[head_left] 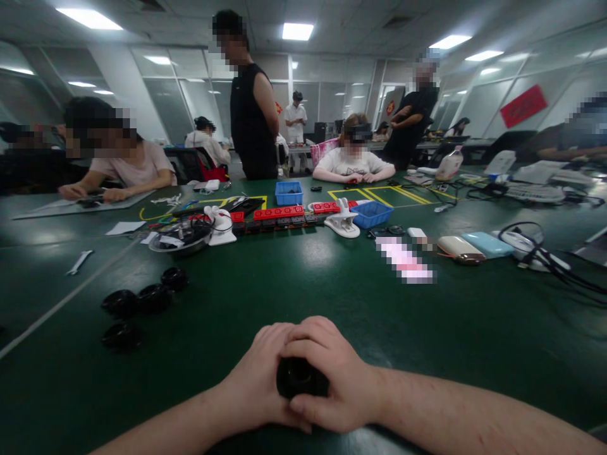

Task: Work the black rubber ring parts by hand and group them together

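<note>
The green table [455, 335] leaves passage rightward; black, seemingly ring-shaped parts [155, 297] obstruct the left.

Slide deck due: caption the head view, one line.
Left hand and right hand clasp a black rounded object at a dark green table.

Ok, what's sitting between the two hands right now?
A black object, partly covered by them, is between the left hand and the right hand; the head view shows it.
</note>
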### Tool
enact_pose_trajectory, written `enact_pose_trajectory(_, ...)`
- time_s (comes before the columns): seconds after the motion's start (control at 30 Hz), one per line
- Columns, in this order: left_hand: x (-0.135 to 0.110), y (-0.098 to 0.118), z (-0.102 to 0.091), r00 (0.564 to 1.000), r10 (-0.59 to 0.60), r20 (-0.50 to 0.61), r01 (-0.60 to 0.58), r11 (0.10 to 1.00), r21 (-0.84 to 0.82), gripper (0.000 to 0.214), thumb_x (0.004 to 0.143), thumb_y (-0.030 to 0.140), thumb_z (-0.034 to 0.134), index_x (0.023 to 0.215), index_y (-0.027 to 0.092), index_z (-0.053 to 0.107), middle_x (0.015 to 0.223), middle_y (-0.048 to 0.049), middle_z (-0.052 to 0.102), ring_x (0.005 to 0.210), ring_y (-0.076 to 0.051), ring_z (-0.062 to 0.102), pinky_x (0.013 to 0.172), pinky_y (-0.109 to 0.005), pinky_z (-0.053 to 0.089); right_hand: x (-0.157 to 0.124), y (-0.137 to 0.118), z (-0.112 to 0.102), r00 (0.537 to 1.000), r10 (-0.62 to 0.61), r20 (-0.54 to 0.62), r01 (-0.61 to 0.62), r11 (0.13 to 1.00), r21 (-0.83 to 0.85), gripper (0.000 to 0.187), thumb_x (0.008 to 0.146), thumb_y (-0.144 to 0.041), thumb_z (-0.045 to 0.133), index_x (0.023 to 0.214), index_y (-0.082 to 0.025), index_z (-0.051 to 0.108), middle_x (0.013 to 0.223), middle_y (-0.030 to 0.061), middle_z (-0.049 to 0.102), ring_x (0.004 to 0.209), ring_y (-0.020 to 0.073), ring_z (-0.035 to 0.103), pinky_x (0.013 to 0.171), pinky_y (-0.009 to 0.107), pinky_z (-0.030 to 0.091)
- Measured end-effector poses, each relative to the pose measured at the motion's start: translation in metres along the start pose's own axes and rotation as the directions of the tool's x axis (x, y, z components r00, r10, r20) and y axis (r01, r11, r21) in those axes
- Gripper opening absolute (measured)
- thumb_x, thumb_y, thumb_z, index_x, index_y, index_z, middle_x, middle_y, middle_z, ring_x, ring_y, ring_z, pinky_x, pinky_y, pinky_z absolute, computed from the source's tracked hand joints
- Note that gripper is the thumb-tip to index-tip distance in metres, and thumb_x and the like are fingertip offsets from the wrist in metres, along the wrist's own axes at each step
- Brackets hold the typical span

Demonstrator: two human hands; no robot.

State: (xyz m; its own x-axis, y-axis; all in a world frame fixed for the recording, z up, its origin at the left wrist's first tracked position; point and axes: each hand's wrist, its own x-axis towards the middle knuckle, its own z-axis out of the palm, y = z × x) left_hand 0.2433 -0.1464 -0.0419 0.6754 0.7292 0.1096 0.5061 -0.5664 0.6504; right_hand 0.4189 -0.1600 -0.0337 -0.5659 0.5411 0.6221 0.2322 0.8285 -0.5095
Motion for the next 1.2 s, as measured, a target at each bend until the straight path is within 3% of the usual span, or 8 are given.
enact_pose_trajectory(0.13,-0.003,0.009,0.012,0.988,-0.101,-0.117,0.111,0.990,0.087,0.051,0.057,0.034,0.073,0.100,0.019,0.049,0.101,-0.0091,0.057,0.094,-0.031,0.052,0.085,-0.048,0.039,-0.003,0.003,0.008,0.993,0.113,-0.018,-0.114,0.990,-0.085,0.044,0.076,-0.053,0.055,0.100,-0.016,0.054,0.096,0.0091,0.057,0.088,0.0212,0.051,0.078,0.037,0.040)
enact_pose_trajectory(0.33,0.004,0.003,0.007,0.994,-0.109,0.019,0.107,0.988,0.114,0.022,0.063,0.026,0.067,0.077,0.019,0.052,0.082,-0.0037,0.059,0.079,-0.024,0.054,0.077,-0.041,0.041,-0.003,0.007,0.011,0.992,0.126,0.033,-0.123,0.989,-0.084,0.022,0.073,-0.034,0.061,0.087,-0.017,0.056,0.086,0.0050,0.059,0.082,0.0181,0.053,0.074,0.033,0.040)
enact_pose_trajectory(0.47,0.009,-0.008,-0.003,0.992,-0.018,0.121,0.012,0.999,0.052,0.022,0.062,0.023,0.071,0.079,0.020,0.056,0.085,0.0008,0.061,0.084,-0.021,0.056,0.087,-0.037,0.039,0.001,0.007,0.006,0.999,0.020,0.048,-0.022,0.999,0.028,0.015,0.070,-0.020,0.049,0.083,-0.018,0.056,0.085,0.0049,0.063,0.081,0.0162,0.056,0.075,0.031,0.042)
enact_pose_trajectory(0.6,0.009,-0.013,-0.010,0.987,-0.005,0.163,0.007,1.000,-0.013,0.053,0.062,0.029,0.077,0.108,0.022,0.054,0.108,-0.0007,0.061,0.106,-0.025,0.052,0.106,-0.043,0.021,0.002,0.007,0.003,0.991,-0.077,0.114,0.070,0.995,0.065,0.017,0.065,-0.014,0.041,0.074,-0.019,0.055,0.085,0.0029,0.066,0.088,0.0140,0.060,0.092,0.035,0.036)
enact_pose_trajectory(0.8,0.007,-0.017,-0.011,0.971,0.049,0.234,-0.053,0.999,0.011,0.063,0.067,0.035,0.073,0.123,0.027,0.047,0.129,-0.0029,0.050,0.123,-0.028,0.040,0.109,-0.047,0.013,0.003,0.002,-0.002,0.987,-0.135,0.087,0.130,0.989,0.071,0.023,0.066,-0.014,0.039,0.080,-0.018,0.058,0.090,0.0046,0.067,0.101,0.0148,0.057,0.103,0.037,0.026)
enact_pose_trajectory(0.97,0.004,-0.008,-0.004,0.998,0.009,0.056,-0.016,0.992,0.127,0.079,0.052,0.045,0.078,0.120,0.022,0.045,0.120,-0.0079,0.052,0.114,-0.031,0.045,0.105,-0.056,0.013,0.003,-0.001,-0.005,0.999,-0.047,-0.025,0.047,0.999,0.024,0.030,0.073,-0.025,0.048,0.100,-0.013,0.056,0.098,0.0109,0.061,0.095,0.0195,0.054,0.088,0.037,0.039)
enact_pose_trajectory(1.07,0.000,0.004,0.005,0.995,-0.056,-0.086,0.070,0.983,0.169,0.071,0.046,0.046,0.081,0.103,0.017,0.052,0.099,-0.0072,0.059,0.095,-0.031,0.053,0.099,-0.057,0.022,-0.001,0.002,0.000,0.994,0.094,-0.062,-0.096,0.995,-0.029,0.035,0.076,-0.041,0.053,0.098,-0.014,0.055,0.094,0.0102,0.058,0.086,0.0204,0.051,0.078,0.037,0.042)
enact_pose_trajectory(1.2,-0.002,0.013,0.011,0.991,-0.095,-0.098,0.110,0.980,0.167,0.031,0.059,0.028,0.072,0.082,0.017,0.055,0.083,-0.0038,0.058,0.081,-0.026,0.054,0.084,-0.048,0.036,-0.005,0.006,0.008,0.984,0.179,-0.018,-0.180,0.980,-0.085,0.037,0.073,-0.048,0.060,0.089,-0.015,0.056,0.087,0.0070,0.057,0.079,0.0191,0.050,0.072,0.035,0.041)
